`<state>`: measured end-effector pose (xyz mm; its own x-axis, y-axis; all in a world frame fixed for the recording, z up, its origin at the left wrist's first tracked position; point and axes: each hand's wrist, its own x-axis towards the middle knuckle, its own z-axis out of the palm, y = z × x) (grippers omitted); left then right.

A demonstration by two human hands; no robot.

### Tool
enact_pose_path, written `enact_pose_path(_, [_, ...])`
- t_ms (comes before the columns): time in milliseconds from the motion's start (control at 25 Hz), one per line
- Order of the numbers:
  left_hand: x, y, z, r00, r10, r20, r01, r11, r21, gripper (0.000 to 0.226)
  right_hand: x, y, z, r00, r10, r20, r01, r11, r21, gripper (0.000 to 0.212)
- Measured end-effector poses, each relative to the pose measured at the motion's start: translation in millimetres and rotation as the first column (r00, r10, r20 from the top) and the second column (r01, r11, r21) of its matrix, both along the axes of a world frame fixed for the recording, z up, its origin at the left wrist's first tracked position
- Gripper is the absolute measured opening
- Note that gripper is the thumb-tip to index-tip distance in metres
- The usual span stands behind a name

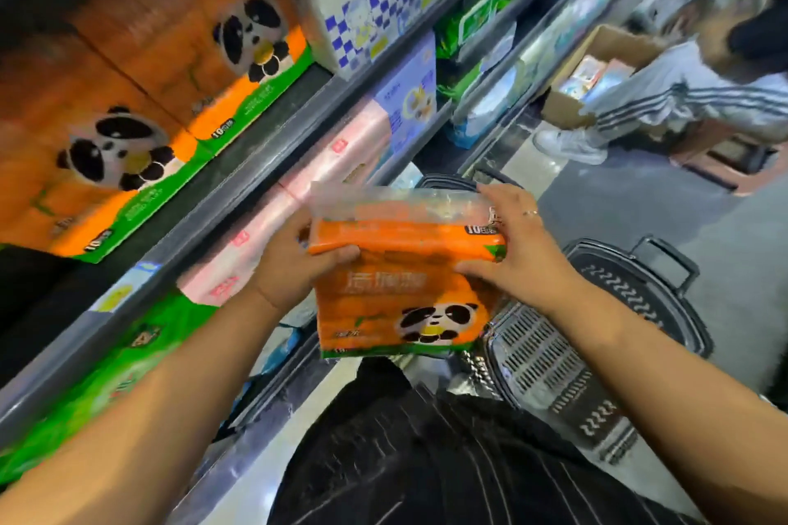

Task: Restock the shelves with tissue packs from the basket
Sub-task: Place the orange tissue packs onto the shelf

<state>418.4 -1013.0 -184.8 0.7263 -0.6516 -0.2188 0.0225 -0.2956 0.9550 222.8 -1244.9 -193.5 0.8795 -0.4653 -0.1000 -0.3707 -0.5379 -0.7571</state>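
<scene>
Reaching forward from the lower corners, both bare forearms meet at mid-view. The left hand (290,264) grips the left end of an orange tissue pack (396,294), its thumb curled over the front. The right hand (516,251) clasps the right end, fingers over the top and thumb on the front. The pack is held between the two hands, above the grey basket (533,354) and just beside the shelf (239,183) edge, near matching panda packs (128,132) stacked there.
</scene>
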Motion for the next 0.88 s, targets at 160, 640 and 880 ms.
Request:
enact_pose_path(160, [-12.0, 37.7, 25.0, 0.965, 0.21, -0.155, -0.217, 0.976, -0.03, 0.063, 0.6, 36.6, 7.5, 0.994, -0.067, 0.084, 0.046, 0.972, 0.233, 0.111])
enact_pose_path(640, [2.2, 114.0, 61.9, 0.774, 0.625, -0.101, -0.629, 0.777, -0.013, 0.04, 61.7, 125.8, 29.5, 0.989, -0.06, 0.137, -0.003, 0.908, 0.419, 0.095])
enact_pose_path(880, [15.9, 162.8, 66.7, 0.877, 0.481, 0.013, -0.481, 0.876, -0.029, 0.074, 103.1, 158.6, 57.7, 0.981, -0.171, 0.093, 0.104, 0.865, 0.49, 0.073])
